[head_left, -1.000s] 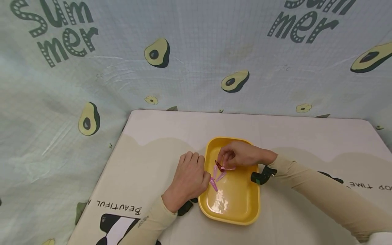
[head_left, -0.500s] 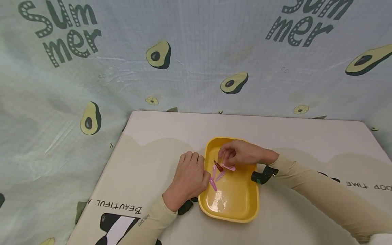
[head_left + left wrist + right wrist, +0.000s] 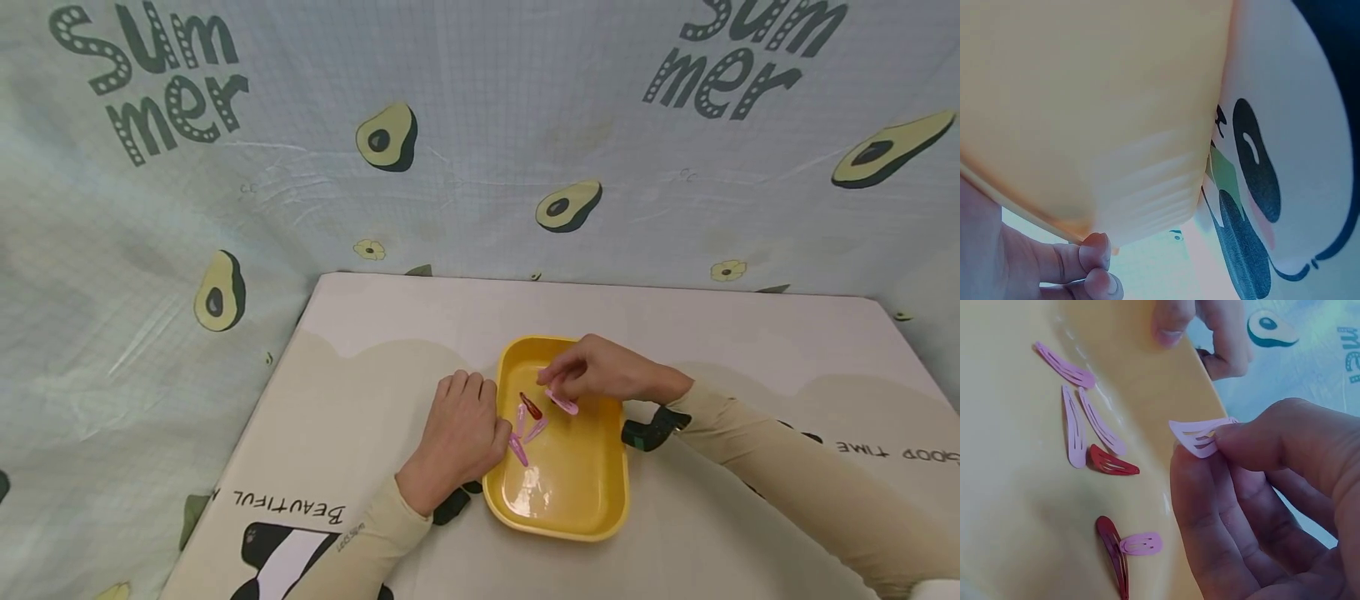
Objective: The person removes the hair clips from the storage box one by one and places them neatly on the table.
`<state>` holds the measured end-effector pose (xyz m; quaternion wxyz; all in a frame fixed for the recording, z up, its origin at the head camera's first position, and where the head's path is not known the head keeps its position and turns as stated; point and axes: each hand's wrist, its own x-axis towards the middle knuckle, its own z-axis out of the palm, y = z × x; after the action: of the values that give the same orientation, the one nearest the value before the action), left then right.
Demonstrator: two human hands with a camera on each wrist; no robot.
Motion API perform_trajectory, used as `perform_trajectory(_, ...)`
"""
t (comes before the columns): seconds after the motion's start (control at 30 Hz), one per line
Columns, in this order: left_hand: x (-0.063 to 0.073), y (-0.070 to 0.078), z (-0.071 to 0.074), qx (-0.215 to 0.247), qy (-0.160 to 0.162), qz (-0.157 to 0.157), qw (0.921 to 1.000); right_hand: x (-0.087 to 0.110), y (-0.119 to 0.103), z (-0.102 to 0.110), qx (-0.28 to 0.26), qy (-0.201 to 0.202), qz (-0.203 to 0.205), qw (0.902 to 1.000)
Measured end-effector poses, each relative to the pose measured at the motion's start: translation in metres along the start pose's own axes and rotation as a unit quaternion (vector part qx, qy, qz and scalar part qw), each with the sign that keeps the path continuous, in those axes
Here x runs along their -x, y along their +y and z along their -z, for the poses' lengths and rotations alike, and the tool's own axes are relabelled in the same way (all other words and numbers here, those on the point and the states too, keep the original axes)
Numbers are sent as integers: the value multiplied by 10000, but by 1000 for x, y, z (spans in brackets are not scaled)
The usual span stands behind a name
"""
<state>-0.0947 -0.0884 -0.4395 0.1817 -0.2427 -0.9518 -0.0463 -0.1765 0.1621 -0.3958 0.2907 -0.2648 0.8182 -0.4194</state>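
My left hand (image 3: 461, 433) grips the left rim of a yellow tray (image 3: 577, 492); its curled fingertips (image 3: 1097, 253) show at the rim in the left wrist view. Over the tray's far right part, my right hand (image 3: 600, 371) pinches a pink snap hair clip (image 3: 1194, 434) between thumb and fingers. On the tray floor lie a red hair clip (image 3: 1113, 462), two pale pink hair clips and a brighter pink hair clip (image 3: 1065, 365). A dark red hair clip (image 3: 1113, 553) touches a small pink hair clip (image 3: 1142, 544) in the right wrist view; the head view hides this pair.
The tray stands on a table with a printed cover (image 3: 397, 317). Behind the table hangs a pale sheet (image 3: 465, 150) printed with avocados and lettering. Dark camera mounts (image 3: 651, 429) sit at the wrists.
My right hand has lifted slightly away and to the right with the pink hair clip, apart from the red one. The left hand keeps its place on the rim, and the head view has shifted a little.
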Motion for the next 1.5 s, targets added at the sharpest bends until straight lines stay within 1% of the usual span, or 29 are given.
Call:
perform_trajectory(0.1, 0, -1, -1, 27, 15, 0, 10000, 2, 2, 1, -154, 33, 83, 9998)
perform_trajectory(0.33, 0, -1, -2, 25, 35, 14, 10000, 7, 1, 1, -367, 340, 135, 9987)
perform_trajectory(0.43, 0, -1, -2, 14, 85, 12, 10000, 8, 1, 1, -510, 457, 44, 9976)
perform_trajectory(0.53, 0, -1, -2, 18, 139, -4, 9999, 11, 1, 2, -515, 710, -156, 9960)
perform_trajectory(0.63, 0, -1, -2, 48, 116, -9, 9999, 13, 2, 4, -401, 987, -351, 9937)
perform_trajectory(0.73, 0, -1, -2, 85, 41, 13, 10000, 15, 3, 5, -437, 1140, -459, 9915)
perform_trajectory(0.83, 0, -2, -3, 86, 13, 23, 10000, 18, 3, 6, -413, 1292, -474, 9896)
perform_trajectory(1.07, -1, -2, -3, 62, 57, 32, 10000, 24, 5, 9, -563, 1602, -502, 9842)
perform_trajectory(1.27, 0, 0, -1, 148, -59, 85, 9998, 32, 6, 11, -535, 1852, -585, 9795)
perform_trajectory(1.4, 0, 1, 0, 153, -71, 78, 9998, 37, 7, 13, -490, 2009, -650, 9762)
perform_trajectory(1.5, 0, 1, 0, 150, -79, 97, 9998, 38, 9, 14, -443, 2104, -693, 9742)
